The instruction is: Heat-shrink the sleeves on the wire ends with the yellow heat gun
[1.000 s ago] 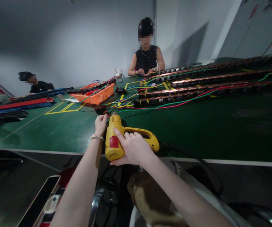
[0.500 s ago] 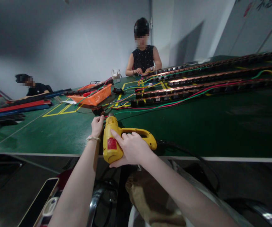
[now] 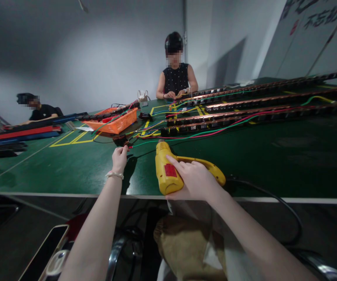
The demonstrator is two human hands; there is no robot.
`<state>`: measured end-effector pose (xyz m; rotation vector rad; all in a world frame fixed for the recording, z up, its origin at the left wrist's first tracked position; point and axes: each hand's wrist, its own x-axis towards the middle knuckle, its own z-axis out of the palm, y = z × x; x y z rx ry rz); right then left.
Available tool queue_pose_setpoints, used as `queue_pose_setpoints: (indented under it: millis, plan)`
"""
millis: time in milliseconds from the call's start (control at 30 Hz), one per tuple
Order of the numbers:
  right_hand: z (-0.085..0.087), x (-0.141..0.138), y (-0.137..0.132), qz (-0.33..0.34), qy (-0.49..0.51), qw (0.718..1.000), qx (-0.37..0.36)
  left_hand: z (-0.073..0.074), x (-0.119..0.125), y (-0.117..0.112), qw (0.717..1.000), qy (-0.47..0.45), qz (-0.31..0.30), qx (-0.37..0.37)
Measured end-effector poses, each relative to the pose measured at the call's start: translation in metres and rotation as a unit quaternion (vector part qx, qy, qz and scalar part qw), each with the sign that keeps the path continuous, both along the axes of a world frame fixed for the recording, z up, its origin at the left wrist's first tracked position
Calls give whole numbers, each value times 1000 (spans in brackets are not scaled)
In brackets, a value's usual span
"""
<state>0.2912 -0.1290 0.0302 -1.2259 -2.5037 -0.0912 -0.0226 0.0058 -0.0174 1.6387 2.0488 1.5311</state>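
Note:
My right hand [image 3: 196,177] is wrapped around the body of a yellow heat gun [image 3: 168,171] with a red label. Its nozzle points away from me, toward the wires on the table. My left hand [image 3: 119,158] is closed in a pinch on a thin wire, with a small red piece [image 3: 130,147] showing beside the fingertips. A green wire [image 3: 150,141] runs right from that red piece. Just beyond the left fingers lies a dark part with copper wire [image 3: 120,139]. The heat gun stands apart from the left hand, to its right.
Long copper-lined black rails [image 3: 244,103] with coloured wires stretch across the right of the green table [image 3: 68,168]. An orange basket [image 3: 117,123] stands beyond my left hand. Red and blue strips [image 3: 22,134] lie far left. Two people sit across the table. A black cord [image 3: 273,191] trails rightward.
My right hand has moved the heat gun to the right, away from my left hand. The left hand stays near the same spot, and the red piece now shows clearly.

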Motion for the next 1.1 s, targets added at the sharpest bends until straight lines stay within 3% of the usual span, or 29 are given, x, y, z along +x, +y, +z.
queue_pose_setpoints:
  millis: [300,433,533,667,767,833,967,1100]
  plan:
    - [-6,22,-4,-9,-3,1000,27,10,11,-10,1000,18,7,-3]
    - [-8,22,-2,-6,3,1000,31,15,23,-10,993,119,-1,-10]
    - [-6,21,-1,-11,3,1000,23,17,40,2,979,203,-14,-10]
    - [-4,21,-2,-12,4,1000,11,14,74,31,962,246,-113,-18]
    - [-4,21,-3,-9,6,1000,2,10,99,52,929,295,-221,-25]
    - [-5,21,-2,-9,8,1000,1,8,111,62,910,324,-252,-55]
    - [-7,21,-2,-6,10,1000,1,8,116,68,906,354,-215,-85]
    - [-5,22,-3,-7,8,1000,0,12,102,62,922,342,-164,-79]
